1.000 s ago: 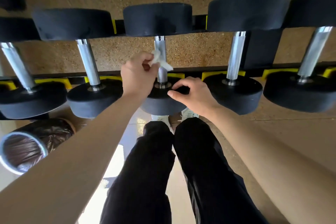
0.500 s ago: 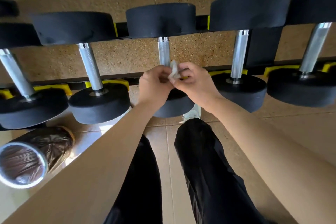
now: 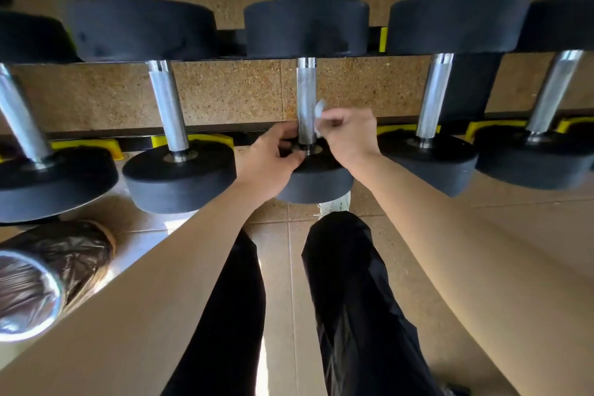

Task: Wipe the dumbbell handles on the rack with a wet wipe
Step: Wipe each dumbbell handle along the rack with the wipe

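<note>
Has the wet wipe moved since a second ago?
Yes: the wet wipe went from left hand to right hand, now right of the middle handle.

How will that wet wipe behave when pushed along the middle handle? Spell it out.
Likely floppy: the wet wipe sticks up crumpled from the right hand, holding no shape. Probably very light, since the fingers alone pinch it. It may drag rather than slide on the middle handle, whose surface looks knurled.
</note>
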`<state>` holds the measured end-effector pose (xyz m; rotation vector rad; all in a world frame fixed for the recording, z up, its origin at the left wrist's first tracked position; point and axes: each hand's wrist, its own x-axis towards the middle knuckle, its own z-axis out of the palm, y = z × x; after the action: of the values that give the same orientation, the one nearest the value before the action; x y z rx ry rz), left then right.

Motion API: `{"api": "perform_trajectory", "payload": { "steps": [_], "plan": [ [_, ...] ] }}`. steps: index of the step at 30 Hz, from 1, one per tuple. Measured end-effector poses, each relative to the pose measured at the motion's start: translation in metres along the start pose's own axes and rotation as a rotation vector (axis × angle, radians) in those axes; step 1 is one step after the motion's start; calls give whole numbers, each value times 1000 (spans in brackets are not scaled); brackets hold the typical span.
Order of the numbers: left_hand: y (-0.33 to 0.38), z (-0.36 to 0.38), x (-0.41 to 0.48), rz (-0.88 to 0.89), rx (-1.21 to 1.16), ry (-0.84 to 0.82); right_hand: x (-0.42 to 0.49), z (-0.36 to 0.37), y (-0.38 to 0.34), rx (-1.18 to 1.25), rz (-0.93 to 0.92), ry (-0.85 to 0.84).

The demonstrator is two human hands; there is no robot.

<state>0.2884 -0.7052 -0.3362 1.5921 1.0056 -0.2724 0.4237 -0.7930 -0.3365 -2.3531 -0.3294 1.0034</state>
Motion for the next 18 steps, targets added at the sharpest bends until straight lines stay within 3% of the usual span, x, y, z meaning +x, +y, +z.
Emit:
{"api": "perform_trajectory", "payload": {
  "steps": [3, 7, 9, 14, 18],
  "plan": [
    [0, -1, -2, 16, -16, -9, -6, -19, 5, -138, -12, -134],
    [-4, -3, -1, 26, -29, -40, 7, -23, -15, -9, -93, 153],
    [-4, -3, -1, 37, -37, -34, 7, -12, -23, 10, -148, 183],
    [-3, -7, 1, 23, -108, 86, -8, -3, 1, -191, -128, -70],
    [0, -20, 2, 139, -70, 65, -13, -33, 11, -217, -148, -261]
  ]
}}
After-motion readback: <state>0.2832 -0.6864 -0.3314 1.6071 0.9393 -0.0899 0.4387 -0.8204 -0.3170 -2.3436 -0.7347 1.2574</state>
